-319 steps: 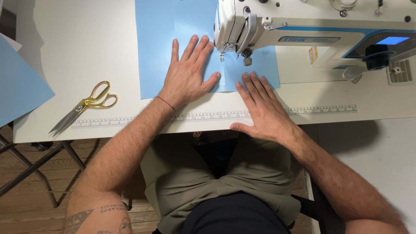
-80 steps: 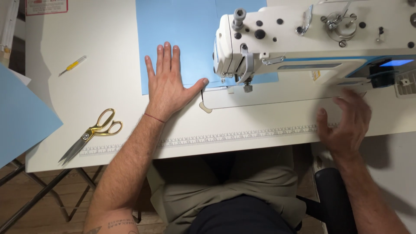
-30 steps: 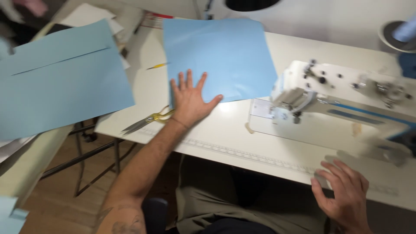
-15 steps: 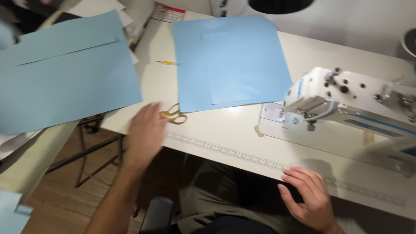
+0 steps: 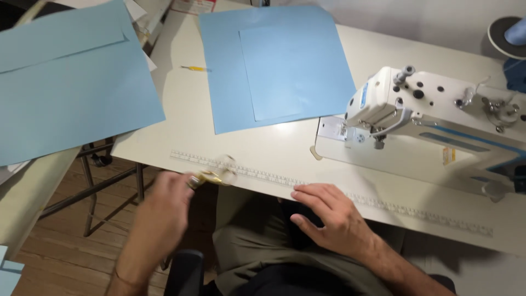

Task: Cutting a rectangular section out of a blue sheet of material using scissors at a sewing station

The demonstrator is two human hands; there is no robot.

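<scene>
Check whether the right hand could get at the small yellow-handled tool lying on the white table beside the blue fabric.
Probably, but only with a long stretch. The right hand rests at the table's near edge; the yellow-handled tool lies far across, left of the blue fabric. Nothing stands between them except the flat fabric.

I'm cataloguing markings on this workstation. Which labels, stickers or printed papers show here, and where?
Blue label: narrow upright strip on the sewing machine head's left face.
White label: small rectangle with dark print, low on the machine base beside the needle.
Yellow sticker: small tag on the machine arm's front.
Printed paper: white with red edging, at the table's far edge, partly cut off.
No screens in view.
</scene>
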